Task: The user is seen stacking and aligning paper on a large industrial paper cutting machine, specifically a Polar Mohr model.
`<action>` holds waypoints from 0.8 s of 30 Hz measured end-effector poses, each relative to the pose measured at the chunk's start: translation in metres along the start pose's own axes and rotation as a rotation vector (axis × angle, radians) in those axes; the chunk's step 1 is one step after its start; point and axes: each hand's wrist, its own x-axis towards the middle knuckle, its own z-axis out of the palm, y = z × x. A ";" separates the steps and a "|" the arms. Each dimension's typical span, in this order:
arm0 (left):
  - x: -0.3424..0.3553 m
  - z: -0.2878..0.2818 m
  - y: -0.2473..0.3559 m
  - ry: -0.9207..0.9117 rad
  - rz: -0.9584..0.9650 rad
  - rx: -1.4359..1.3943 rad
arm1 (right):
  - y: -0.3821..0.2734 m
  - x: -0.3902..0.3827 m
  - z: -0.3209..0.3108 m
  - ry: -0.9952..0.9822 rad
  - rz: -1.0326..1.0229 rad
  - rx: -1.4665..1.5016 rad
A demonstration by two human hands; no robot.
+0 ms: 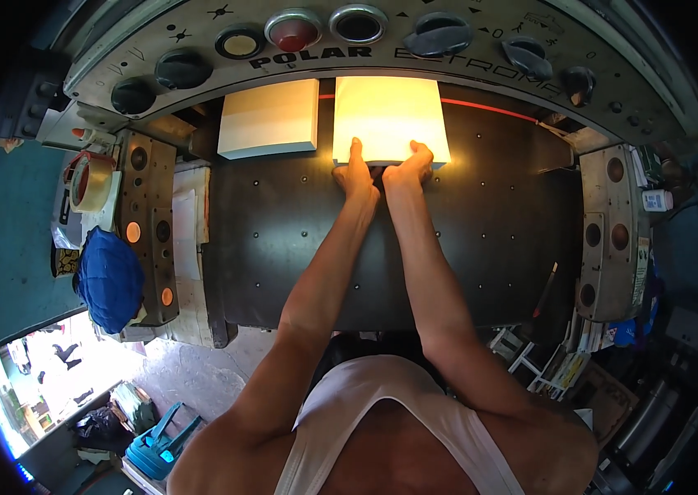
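Touching the near edge of the lit paper stack (390, 115) with both the left hand (354, 176) and the right hand (408, 173), side by side and close together. Resting on top, just over that near edge: both thumbs, spaced apart. Curled low against the near face: the other fingers, mostly out of sight. Cannot tell any reach of fingers under the paper, nor the firmness of the grip; perhaps clamped, perhaps only pressed.

At the far middle of the dark table (299, 264): the lit paper stack, too bright on top for any single sheet to be made out. Just to its left, across a narrow gap: a paler paper stack (269, 118). Over the far edges of both: a control panel (383, 63) with knobs and round buttons, blocking any view of the far ends.

Behind the lit paper stack, partly blocked: a thin red line (489, 108), visible again in the gap. Near the table's right edge: a slim dark tool (545, 289) with a pale tip, hard to identify. At left, beyond the table: a tape roll (93, 181) and a blue padded thing (110, 279), of unclear kind. Lost in the black fisheye rim: all the corners.
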 end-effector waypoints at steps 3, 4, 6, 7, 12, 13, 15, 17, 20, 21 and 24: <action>0.006 -0.001 -0.001 0.035 -0.028 -0.148 | 0.007 0.005 0.001 -0.133 0.010 0.030; 0.011 0.001 0.001 0.035 -0.026 -0.152 | 0.010 0.011 0.008 -0.168 0.009 0.028; 0.024 0.010 0.008 0.011 -0.161 -0.099 | 0.015 0.025 0.027 0.050 0.013 0.037; 0.031 0.018 0.011 0.018 -0.117 -0.078 | 0.016 0.032 0.037 0.135 -0.028 -0.024; 0.054 0.040 0.013 0.211 -0.264 0.067 | 0.018 0.041 0.059 0.449 -0.079 -0.184; 0.056 0.038 0.010 0.217 -0.256 0.061 | 0.016 0.039 0.061 0.489 -0.070 -0.247; 0.055 0.030 0.003 0.160 -0.218 -0.003 | 0.013 0.032 0.062 0.485 -0.066 -0.239; 0.049 0.025 -0.004 0.166 -0.128 0.002 | 0.009 0.026 0.054 0.486 -0.105 -0.235; 0.038 0.017 -0.009 0.184 -0.095 -0.017 | 0.008 0.024 0.044 0.286 0.022 -0.316; 0.036 0.015 -0.009 0.149 -0.136 -0.050 | 0.010 0.024 0.038 0.236 -0.004 -0.194; 0.040 0.010 -0.001 0.088 -0.166 -0.012 | 0.014 0.032 0.040 0.175 -0.014 -0.049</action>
